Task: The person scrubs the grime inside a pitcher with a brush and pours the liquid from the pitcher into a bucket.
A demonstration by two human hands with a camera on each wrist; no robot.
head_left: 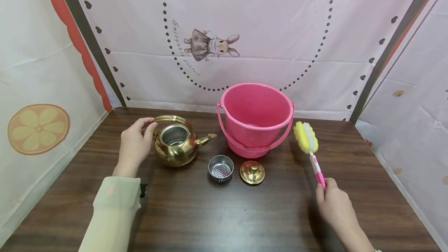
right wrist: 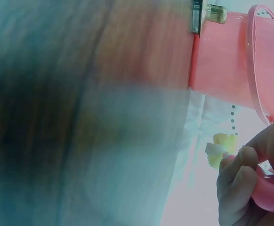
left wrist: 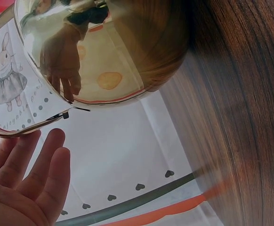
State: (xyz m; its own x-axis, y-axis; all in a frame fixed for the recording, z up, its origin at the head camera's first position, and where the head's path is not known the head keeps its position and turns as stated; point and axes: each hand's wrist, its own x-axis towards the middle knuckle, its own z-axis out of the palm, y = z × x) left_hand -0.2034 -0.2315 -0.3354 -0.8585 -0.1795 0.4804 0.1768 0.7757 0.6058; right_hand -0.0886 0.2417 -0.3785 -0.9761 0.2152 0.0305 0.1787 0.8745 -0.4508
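Observation:
A gold teapot (head_left: 176, 147) without its lid stands at the left of the table, spout to the right. My left hand (head_left: 135, 143) pinches its raised handle (left wrist: 33, 128) between thumb and fingers. In my right hand (head_left: 336, 205) is a sponge brush, gripped by its pink-and-white handle (head_left: 317, 171). The yellow and white sponge head (head_left: 306, 137) points up and away, right of the pink bucket (head_left: 257, 116). Between teapot and bucket lie a metal strainer (head_left: 221, 169) and the gold lid (head_left: 252, 172), apart from both hands.
The dark wooden table (head_left: 217, 221) reaches back to a printed cloth wall (head_left: 280, 30). More cloth hangs at the left and right sides. The bucket's bail handle hangs down over its front.

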